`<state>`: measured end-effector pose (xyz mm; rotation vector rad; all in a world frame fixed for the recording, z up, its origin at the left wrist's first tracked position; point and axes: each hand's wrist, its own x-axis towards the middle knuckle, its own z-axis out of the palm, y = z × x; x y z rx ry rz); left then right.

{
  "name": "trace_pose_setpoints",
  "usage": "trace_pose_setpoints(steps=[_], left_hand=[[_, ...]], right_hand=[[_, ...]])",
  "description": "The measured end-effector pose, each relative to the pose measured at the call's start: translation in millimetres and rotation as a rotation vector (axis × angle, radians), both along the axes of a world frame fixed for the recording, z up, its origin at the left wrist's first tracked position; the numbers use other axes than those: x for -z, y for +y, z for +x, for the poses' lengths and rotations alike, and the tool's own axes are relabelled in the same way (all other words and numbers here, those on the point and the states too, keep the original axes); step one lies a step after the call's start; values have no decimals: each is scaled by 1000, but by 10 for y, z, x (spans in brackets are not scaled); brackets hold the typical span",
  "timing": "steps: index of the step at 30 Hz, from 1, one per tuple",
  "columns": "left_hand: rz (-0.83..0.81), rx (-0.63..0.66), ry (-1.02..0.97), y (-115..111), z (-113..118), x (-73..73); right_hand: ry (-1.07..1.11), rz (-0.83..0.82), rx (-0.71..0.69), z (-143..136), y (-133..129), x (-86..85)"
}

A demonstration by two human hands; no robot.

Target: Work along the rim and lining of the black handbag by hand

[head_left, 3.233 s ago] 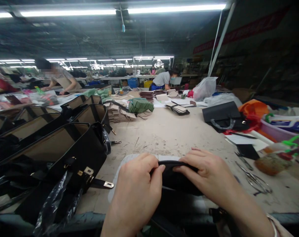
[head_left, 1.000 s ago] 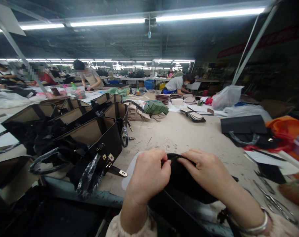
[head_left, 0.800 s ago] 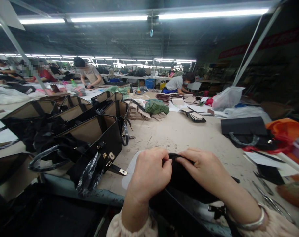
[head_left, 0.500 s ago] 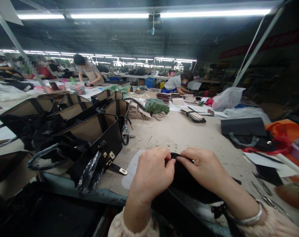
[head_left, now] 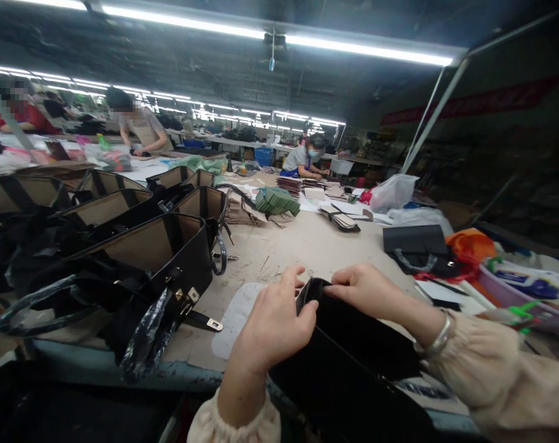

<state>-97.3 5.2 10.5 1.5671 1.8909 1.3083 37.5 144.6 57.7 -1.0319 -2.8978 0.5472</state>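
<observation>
A black bag (head_left: 348, 363) lies tilted at the near edge of the table, its rim spread apart in front of me. My left hand (head_left: 274, 326) is curled round its far left corner, thumb on the near side and index finger raised. The right hand (head_left: 369, 289), with a bracelet at the wrist, pinches the rim of the same bag just right of that corner. Its fingertips are partly hidden behind the edge. Left of my hands stand several black handbags with tan linings, the nearest handbag (head_left: 187, 258) having gold hardware and a plastic-wrapped handle.
Stacked green pieces (head_left: 277, 202) and brown pieces (head_left: 242, 209) sit mid-table. To the right are a closed black handbag (head_left: 415, 243), an orange bag (head_left: 471, 243) and a purple basket (head_left: 505, 289). A white oval sheet (head_left: 236, 320) lies by my left wrist. Co-workers bend over tables farther back.
My view has swung right and tilted. The left hand's fingers have loosened and the index finger has lifted. My right hand has drawn slightly away from the left, and the bag's corner shows more.
</observation>
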Motion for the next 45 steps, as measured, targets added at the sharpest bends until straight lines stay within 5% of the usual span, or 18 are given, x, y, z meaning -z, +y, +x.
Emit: trace_pose_setpoints(steps=[7, 18, 29, 45], left_hand=[[95, 122, -20, -29, 57, -82], [-19, 31, 331, -40, 234, -119], [-84, -13, 372, 66, 224, -140], [-49, -42, 391, 90, 142, -140]], right_hand=[[-3, -60, 56, 293, -181, -3], [150, 125, 106, 385, -276, 139], [137, -107, -28, 647, -309, 63], [211, 44, 0, 506, -325, 116]])
